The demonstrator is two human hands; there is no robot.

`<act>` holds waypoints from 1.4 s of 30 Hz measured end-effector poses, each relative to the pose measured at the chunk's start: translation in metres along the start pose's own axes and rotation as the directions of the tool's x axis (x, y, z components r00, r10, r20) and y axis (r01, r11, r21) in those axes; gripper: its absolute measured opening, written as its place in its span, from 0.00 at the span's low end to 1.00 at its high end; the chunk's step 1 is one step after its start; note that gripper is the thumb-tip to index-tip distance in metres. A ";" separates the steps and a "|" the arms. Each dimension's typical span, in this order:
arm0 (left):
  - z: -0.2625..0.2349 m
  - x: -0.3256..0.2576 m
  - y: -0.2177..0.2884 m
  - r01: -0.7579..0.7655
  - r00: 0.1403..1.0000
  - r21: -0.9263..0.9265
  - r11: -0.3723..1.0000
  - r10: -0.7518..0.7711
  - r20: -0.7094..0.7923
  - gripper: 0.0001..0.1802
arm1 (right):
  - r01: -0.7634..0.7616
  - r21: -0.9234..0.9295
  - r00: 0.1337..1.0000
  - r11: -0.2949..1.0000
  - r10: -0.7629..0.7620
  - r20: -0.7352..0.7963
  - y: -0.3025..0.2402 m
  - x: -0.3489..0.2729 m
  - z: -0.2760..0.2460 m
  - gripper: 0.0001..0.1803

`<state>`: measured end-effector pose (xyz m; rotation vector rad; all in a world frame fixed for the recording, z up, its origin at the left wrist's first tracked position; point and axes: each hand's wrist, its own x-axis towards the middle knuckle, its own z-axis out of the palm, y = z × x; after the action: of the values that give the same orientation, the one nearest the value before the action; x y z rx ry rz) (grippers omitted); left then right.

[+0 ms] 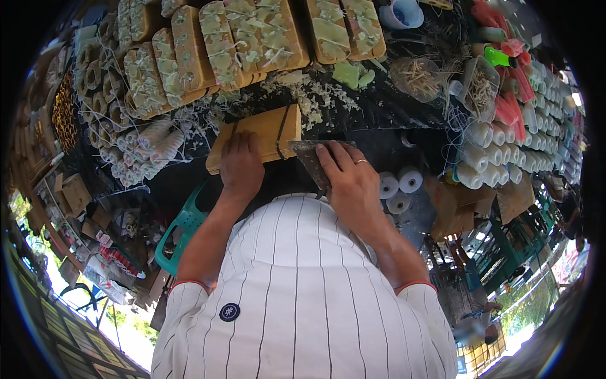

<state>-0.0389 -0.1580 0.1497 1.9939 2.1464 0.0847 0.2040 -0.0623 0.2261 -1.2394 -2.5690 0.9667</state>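
Note:
A tan, wooden-looking block with dark bands around it lies at the near edge of the black-covered table. My left hand grips its near left part, fingers over the top and the thumb side hidden. In my right hand is a flat, dark metal scraper, the fingers laid along its upper edge. The scraper's left end meets or nearly meets the block's right end. Pale green-white shavings lie scattered just beyond the block.
Several tan blocks topped with crusted green wax stand along the back. Bundled white sticks lie left; thread spools are stacked right. A bag of thin sticks and a pale tub stand behind. A green chair is below left.

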 end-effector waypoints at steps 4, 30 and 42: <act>0.000 -0.004 0.001 -0.008 1.000 0.009 1.000 0.008 0.008 0.25 | 0.150 -0.320 0.988 0.935 -0.132 0.077 -0.019 0.005 -0.004 0.27; 0.009 -0.003 0.008 -0.016 1.000 0.229 0.973 0.014 0.009 0.17 | 0.061 -0.852 0.945 0.521 0.244 0.216 -0.091 0.047 0.052 0.24; 0.010 -0.006 0.007 -0.021 1.000 0.269 0.963 0.015 0.024 0.17 | 0.092 -0.834 0.955 0.545 0.188 0.228 -0.113 0.019 0.045 0.26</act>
<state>-0.0298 -0.1647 0.1420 2.1448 2.2277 -0.2395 0.1006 -0.1222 0.2559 -1.3952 -3.4126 -0.2527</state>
